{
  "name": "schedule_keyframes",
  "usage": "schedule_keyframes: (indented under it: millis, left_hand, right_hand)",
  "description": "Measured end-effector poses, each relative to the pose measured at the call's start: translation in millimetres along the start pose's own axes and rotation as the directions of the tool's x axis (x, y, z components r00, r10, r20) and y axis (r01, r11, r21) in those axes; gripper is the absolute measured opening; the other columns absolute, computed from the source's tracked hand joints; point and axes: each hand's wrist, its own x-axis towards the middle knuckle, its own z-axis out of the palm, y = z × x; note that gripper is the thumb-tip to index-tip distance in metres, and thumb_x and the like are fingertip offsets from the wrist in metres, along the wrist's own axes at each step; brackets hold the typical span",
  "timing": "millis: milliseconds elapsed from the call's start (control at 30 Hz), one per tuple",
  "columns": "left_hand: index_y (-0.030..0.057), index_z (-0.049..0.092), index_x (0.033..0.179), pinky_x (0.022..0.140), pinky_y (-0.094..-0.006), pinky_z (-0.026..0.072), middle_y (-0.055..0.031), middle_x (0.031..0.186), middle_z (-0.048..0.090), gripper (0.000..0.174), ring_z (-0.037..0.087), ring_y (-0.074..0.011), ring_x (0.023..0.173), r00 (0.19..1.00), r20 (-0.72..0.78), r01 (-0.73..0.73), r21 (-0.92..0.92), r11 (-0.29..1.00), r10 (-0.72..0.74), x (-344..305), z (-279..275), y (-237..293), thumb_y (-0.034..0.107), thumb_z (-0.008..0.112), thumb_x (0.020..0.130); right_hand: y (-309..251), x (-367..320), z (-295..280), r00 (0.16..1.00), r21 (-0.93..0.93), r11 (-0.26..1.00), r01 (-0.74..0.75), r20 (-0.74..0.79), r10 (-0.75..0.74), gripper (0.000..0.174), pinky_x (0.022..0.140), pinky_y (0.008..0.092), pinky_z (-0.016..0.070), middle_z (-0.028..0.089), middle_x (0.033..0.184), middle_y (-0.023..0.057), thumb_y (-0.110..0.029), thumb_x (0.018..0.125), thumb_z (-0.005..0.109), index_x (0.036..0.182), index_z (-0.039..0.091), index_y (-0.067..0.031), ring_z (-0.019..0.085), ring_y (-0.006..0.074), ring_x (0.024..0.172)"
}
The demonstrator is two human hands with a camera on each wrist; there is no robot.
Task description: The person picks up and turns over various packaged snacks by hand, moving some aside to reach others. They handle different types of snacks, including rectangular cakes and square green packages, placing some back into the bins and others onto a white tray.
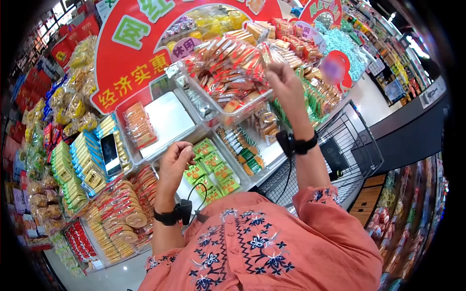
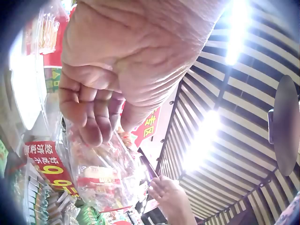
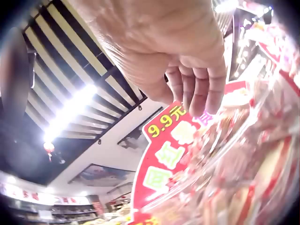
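Fingers of the left hand (image 1: 177, 162) curl loosely together, gripping nothing, beside the green packets (image 1: 211, 167); its forearm rises from the lower edge of the head view, a black strap (image 1: 167, 217) round the wrist. Further left, a phone (image 1: 111, 154) lies on blue-wrapped snacks (image 1: 87, 157). Right of and above that hand, a clear bin (image 1: 247, 110) heaped with red-and-clear packets (image 1: 225, 58) sits above the neighbouring trays, one corner pointing down toward the person; its longer visible side slants from upper left to that corner. At its right side, the right hand (image 1: 286, 87) reaches up, fingers bent and close together, holding nothing; whether they touch the packets, I cannot tell.
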Motion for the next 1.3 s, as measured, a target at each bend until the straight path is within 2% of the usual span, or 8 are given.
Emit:
schedule_keyframes:
  millis: [167, 333, 633, 800, 900, 1033, 1100, 1300]
  left_hand:
    - [0.0038, 0.062, 0.112, 0.067, -0.0225, 0.046, -0.0023, 0.089, 0.065, 0.026, 0.061, -0.0091, 0.076, 1.0, 0.009, 0.0, -0.023, 1.0, 0.0, -4.6, 0.3, -2.9, 0.027, 0.061, 0.101]
    - [0.0034, 0.062, 0.112, 0.067, -0.0233, 0.0464, -0.0026, 0.09, 0.065, 0.026, 0.061, -0.0094, 0.077, 1.0, -0.018, 0.019, 0.01, 1.0, -0.019, -8.1, -2.2, -3.4, 0.027, 0.061, 0.101]
    - [0.0034, 0.062, 0.113, 0.067, -0.0235, 0.0466, -0.0021, 0.091, 0.066, 0.026, 0.061, -0.0091, 0.078, 0.999, 0.003, 0.045, 0.021, 0.999, -0.045, -2.2, -0.9, -17.4, 0.026, 0.06, 0.101]
    - [0.0034, 0.061, 0.116, 0.068, -0.0232, 0.0464, -0.0016, 0.092, 0.066, 0.028, 0.062, -0.0087, 0.078, 0.999, 0.013, 0.045, 0.036, 0.998, -0.046, -0.7, -4.3, -21.0, 0.027, 0.058, 0.102]
    - [0.003, 0.061, 0.117, 0.069, -0.0236, 0.0474, -0.0021, 0.094, 0.066, 0.029, 0.062, -0.0094, 0.079, 0.999, 0.031, 0.038, 0.013, 0.999, -0.038, 0.7, -2.0, -10.3, 0.027, 0.058, 0.102]
    - [0.0024, 0.058, 0.122, 0.075, -0.0254, 0.0494, -0.0034, 0.103, 0.065, 0.03, 0.062, -0.0103, 0.087, 0.997, 0.068, -0.012, -0.119, 0.993, 0.02, -0.9, 3.5, 3.9, 0.026, 0.054, 0.104]
    - [0.0021, 0.056, 0.125, 0.079, -0.0273, 0.0511, -0.0043, 0.109, 0.064, 0.031, 0.062, -0.0113, 0.094, 0.996, 0.065, -0.045, -0.251, 0.967, 0.063, -6.8, 7.4, 12.1, 0.025, 0.051, 0.106]
    - [0.0021, 0.051, 0.136, 0.086, -0.0274, 0.0515, -0.0045, 0.116, 0.064, 0.042, 0.062, -0.0116, 0.101, 0.994, -0.091, -0.088, -0.372, 0.924, 0.058, -12.6, 0.1, -0.5, 0.029, 0.055, 0.104]
  right_hand:
    - [42.8, 46.5, -12.4, 0.931, -0.556, 0.796, 0.239, -0.101, -0.35, 0.039, 0.087, 0.0442, 0.0531, 0.068, 0.106, 0.023, -0.022, 0.088, 0.07, 0.115, 0.06, 0.0048, 0.067, 0.0377, 0.097]
    - [64.3, 59.1, -4.5, 0.971, -0.654, 0.742, 0.148, -0.046, -0.235, 0.05, 0.082, 0.0502, 0.0533, 0.068, 0.097, 0.0289, -0.026, 0.079, 0.073, 0.115, 0.059, 0.0062, 0.067, 0.0436, 0.092]
    - [52.6, 61.0, -0.7, 0.975, -0.51, 0.857, 0.069, -0.146, -0.166, 0.049, 0.076, 0.0466, 0.0542, 0.07, 0.088, 0.0238, -0.023, 0.078, 0.071, 0.117, 0.06, 0.0041, 0.069, 0.0401, 0.081]
    - [-15.8, 29.2, 0.5, 0.993, -0.109, 0.994, 0.013, -0.114, -0.025, 0.055, 0.072, 0.0312, 0.0546, 0.069, 0.094, 0.011, -0.02, 0.085, 0.069, 0.132, 0.052, 0.0052, 0.066, 0.0148, 0.083]
    - [-62.4, -5.7, 19.7, 0.996, 0.147, 0.986, 0.08, 0.033, -0.086, 0.054, 0.073, 0.0309, 0.0552, 0.067, 0.101, 0.0124, -0.017, 0.085, 0.072, 0.132, 0.053, 0.0022, 0.066, 0.0162, 0.085]
    - [-88.1, -57.5, 62.0, 0.946, 0.141, 0.987, 0.074, 0.302, -0.114, 0.055, 0.078, 0.0322, 0.0535, 0.065, 0.102, 0.0114, -0.014, 0.08, 0.075, 0.13, 0.054, -0.0026, 0.065, 0.0198, 0.093]
    - [-76.7, -76.6, 90.7, 0.899, 0.067, 0.97, 0.232, 0.366, -0.241, 0.055, 0.079, 0.0343, 0.0526, 0.063, 0.1, 0.014, -0.014, 0.079, 0.075, 0.129, 0.054, -0.0017, 0.064, 0.0237, 0.093]
    - [-57.8, -121.2, 145.2, 0.848, 0.012, 0.96, 0.28, 0.466, -0.253, 0.055, 0.084, 0.0414, 0.0536, 0.056, 0.115, 0.0197, -0.018, 0.08, 0.077, 0.127, 0.054, 0.0007, 0.063, 0.0369, 0.102]
